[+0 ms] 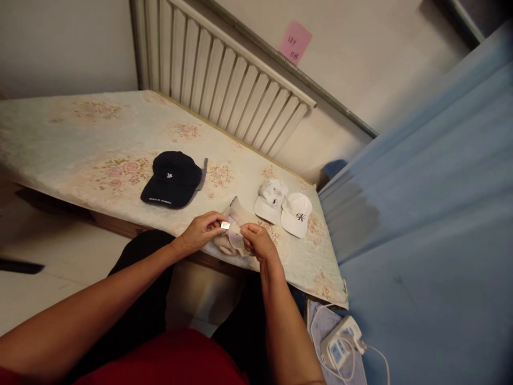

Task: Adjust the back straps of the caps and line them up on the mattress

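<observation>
At the near edge of the bed, a beige cap (240,212) lies turned with its inside partly showing. Between the thumb and fingers of my left hand (204,230) is a small shiny metal buckle (225,225) at the cap's back. My right hand (258,240) pinches the cap's strap just right of the buckle, and its fingers hide most of that strap. Farther left rests a dark navy cap (172,179) with white lettering. To the right, two white caps sit side by side: one with a small dark emblem (270,199), the other with black letters (296,214).
A floral sheet (96,133) covers the surface under the caps. Behind it stands a white radiator (224,75), with a pink note (295,43) on the wall. A blue curtain (420,214) hangs at right. A white power strip (340,345) with cords lies at lower right.
</observation>
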Available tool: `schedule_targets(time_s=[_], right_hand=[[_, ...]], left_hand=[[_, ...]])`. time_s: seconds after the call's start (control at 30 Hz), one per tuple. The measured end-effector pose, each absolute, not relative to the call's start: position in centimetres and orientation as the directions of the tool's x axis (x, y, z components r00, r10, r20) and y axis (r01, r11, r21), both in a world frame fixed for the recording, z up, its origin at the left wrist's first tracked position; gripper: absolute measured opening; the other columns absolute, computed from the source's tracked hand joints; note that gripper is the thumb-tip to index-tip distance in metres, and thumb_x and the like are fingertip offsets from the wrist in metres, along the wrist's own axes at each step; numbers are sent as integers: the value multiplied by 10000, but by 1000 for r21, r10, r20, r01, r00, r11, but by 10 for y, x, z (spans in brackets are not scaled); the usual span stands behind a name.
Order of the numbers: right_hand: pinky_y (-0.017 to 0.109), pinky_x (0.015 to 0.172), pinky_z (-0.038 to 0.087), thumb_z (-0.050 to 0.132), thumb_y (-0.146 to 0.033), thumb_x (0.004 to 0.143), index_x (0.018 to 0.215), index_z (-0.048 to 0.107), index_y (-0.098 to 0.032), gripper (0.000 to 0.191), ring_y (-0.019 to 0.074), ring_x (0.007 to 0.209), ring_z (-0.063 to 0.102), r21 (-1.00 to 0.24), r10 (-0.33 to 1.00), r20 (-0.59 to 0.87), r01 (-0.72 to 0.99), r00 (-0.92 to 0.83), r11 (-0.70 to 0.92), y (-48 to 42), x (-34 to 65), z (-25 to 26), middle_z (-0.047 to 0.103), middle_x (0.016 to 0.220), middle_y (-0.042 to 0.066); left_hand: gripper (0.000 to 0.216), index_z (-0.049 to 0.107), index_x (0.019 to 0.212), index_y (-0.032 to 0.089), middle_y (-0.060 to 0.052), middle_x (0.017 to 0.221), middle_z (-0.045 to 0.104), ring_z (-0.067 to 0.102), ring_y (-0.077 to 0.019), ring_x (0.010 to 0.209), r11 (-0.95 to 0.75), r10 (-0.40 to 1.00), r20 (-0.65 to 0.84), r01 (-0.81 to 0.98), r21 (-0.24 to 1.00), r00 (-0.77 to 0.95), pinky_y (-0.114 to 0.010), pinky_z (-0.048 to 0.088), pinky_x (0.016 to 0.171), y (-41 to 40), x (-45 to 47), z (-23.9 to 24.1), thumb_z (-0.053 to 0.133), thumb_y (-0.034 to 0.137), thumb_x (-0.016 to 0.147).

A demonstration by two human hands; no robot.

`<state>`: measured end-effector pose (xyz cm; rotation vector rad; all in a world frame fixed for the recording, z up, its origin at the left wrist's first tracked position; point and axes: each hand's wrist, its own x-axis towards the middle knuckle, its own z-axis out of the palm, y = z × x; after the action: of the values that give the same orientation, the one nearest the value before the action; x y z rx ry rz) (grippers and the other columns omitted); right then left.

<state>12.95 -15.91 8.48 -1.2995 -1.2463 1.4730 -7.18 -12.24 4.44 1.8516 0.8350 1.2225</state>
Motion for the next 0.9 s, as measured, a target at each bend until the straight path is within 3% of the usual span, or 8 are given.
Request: schedule_targets(time_s=[0.57, 0.9], right_hand=[[212, 389, 204, 728, -527, 643, 703, 533, -211, 377, 56, 348, 272, -971, 945, -234, 8, -229, -239, -154, 130, 78, 390, 405, -119], [201, 380, 186, 696, -448, 687, 663, 557, -201, 284, 60, 351, 322, -978, 964, -204, 87, -173, -191, -154, 130, 75, 416, 415, -102]], left_hand=[[151, 660, 910, 169, -14, 837, 647, 585, -127, 724, -523, 817, 457, 117, 844, 353, -241, 465, 671, -125, -71, 46, 625, 291, 828], [158, 659, 922, 167, -16, 853, 650, 586, -132, 728, -498, 823, 434, 98, 862, 366, -250, 464, 681, -125, -69, 45, 635, 282, 816]])
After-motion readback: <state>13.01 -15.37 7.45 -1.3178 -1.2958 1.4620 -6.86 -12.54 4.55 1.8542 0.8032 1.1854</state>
